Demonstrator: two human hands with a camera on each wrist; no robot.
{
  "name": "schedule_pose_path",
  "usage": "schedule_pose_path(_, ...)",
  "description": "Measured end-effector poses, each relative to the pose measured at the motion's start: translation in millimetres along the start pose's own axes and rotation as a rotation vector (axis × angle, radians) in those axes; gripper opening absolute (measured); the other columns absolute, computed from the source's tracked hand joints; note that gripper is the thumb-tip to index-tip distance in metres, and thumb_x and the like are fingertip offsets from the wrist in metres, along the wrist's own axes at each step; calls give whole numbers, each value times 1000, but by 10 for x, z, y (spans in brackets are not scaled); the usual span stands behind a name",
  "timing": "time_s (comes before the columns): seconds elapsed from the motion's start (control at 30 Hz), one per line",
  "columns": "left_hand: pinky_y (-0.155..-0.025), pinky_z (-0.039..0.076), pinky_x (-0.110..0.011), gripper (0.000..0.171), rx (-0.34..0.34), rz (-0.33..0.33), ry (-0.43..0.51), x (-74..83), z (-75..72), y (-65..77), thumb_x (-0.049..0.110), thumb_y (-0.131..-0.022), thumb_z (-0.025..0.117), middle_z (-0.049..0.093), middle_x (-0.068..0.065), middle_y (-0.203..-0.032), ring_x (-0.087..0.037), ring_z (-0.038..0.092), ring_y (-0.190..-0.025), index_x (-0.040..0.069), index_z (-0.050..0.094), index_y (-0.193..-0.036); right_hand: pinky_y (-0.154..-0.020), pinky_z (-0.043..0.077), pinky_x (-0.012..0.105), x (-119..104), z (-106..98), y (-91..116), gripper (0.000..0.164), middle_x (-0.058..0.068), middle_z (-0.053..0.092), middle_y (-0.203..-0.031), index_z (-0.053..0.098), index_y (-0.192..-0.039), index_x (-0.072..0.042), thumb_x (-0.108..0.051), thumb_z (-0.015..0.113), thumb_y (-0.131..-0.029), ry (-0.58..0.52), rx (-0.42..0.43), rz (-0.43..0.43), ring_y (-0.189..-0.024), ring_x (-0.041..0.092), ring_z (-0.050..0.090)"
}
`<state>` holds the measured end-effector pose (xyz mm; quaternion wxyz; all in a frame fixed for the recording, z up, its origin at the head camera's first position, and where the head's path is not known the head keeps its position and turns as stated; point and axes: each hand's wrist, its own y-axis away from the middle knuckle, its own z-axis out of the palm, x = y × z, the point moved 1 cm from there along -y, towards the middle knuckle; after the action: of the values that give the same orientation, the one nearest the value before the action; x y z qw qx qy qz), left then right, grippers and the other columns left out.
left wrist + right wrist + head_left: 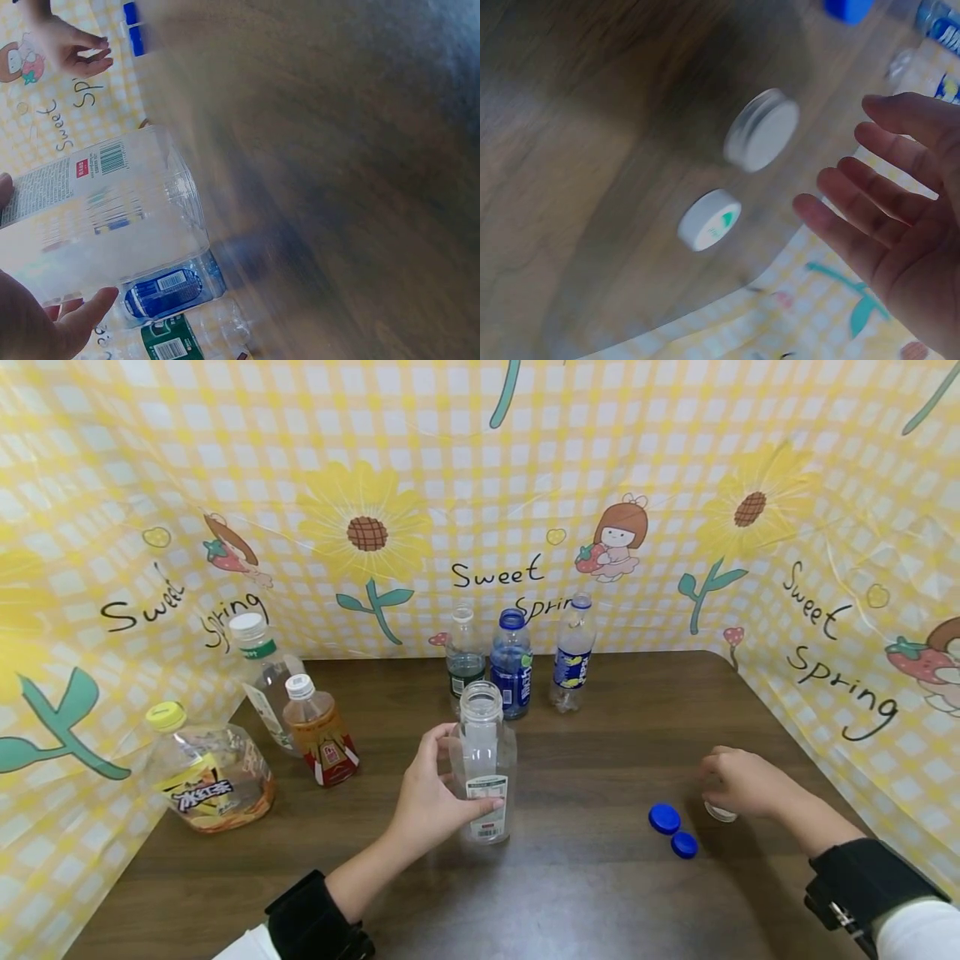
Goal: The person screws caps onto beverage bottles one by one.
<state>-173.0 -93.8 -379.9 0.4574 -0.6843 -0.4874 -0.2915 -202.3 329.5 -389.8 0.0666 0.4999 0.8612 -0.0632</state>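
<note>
A clear, capless plastic bottle [480, 752] with a white and green label stands in the middle of the table. My left hand [431, 802] grips it from the left side, thumb across the label. At the right, my right hand [742, 781] hovers over a large white cap [769, 135]. In the right wrist view its fingers are loosely bent, apart from the cap, with nothing between them. Beside that cap lies a smaller white cap [711, 219] with a green mark. To the left of the right hand are a larger blue cap [664, 818] and a smaller blue cap [684, 844].
Behind the held bottle stand a bottle with a dark label [463, 664], a blue bottle [512, 668] and a clear bottle with a blue and yellow label [573, 660]. At the left are a yellow-capped bottle [213, 772], an orange-red labelled bottle [322, 731] and a white-capped bottle [262, 672].
</note>
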Motion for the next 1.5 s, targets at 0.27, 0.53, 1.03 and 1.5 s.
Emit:
schedule_pose_path(0.27, -87, 54, -45, 103, -3, -15, 1, 2, 4, 31, 20, -58, 96, 55, -6, -119, -23, 54, -111, 16, 35, -140, -67, 50, 43, 222, 106, 47, 35, 13, 60, -88, 68, -98, 5, -7, 82, -69, -7, -52, 70, -81, 29, 58)
schedule_pose_path(0.53, -87, 54, -44, 102, -8, -10, 22, -5, 45, 18, 20, -58, 96, 54, -7, -120, -25, 54, -112, 16, 35, -140, -68, 51, 42, 248, 215, 48, 28, 13, 62, -88, 69, -94, 4, -4, 78, -69, -51, -27, 81, -81, 30, 59)
schedule_pose_path(1.03, -88, 54, -43, 102, -15, -31, 15, 28, 67, 4, 20, -59, 96, 54, -6, -121, -22, 53, -113, 16, 34, -141, -71, 52, 50, 177, 277, 40, 14, 10, 65, -82, 67, -85, 1, -3, 75, -73, -5, -2, 114, -80, 36, 63)
schedule_pose_path(1.5, -89, 53, -45, 102, -22, -35, 27, 11, 78, 29, 20, -59, 96, 54, -7, -121, -23, 53, -113, 17, 35, -140, -68, 53, 47, 162, 242, -7, 13, 8, 63, -80, 67, -83, -1, -1, 75, -72, -7, 19, 68, -76, 32, 63)
